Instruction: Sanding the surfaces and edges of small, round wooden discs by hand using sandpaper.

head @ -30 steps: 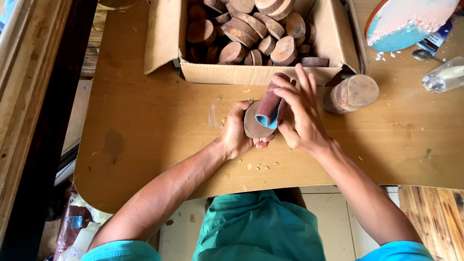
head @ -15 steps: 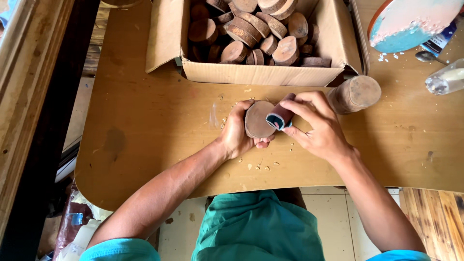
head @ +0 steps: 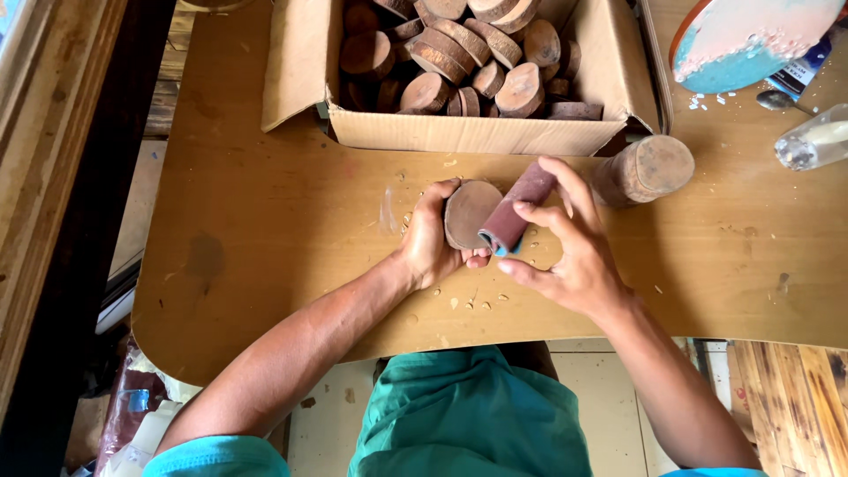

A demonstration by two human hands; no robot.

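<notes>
Wood disc [head: 468,213]: on edge above the counter [head: 265,247], near a cardboard box [head: 468,134].
Left hand [head: 430,238]: fingers wrapped around the disc.
Right hand [head: 565,243]: fingers pressing a sandpaper roll [head: 517,210] against the disc.

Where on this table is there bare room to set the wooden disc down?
Widest bare patch: table left of the left hand, below the cardboard box. Another lies right of the right hand, below the wooden stump. Crowded: top right, around the painted round board, spoon and glass bottle.
</notes>
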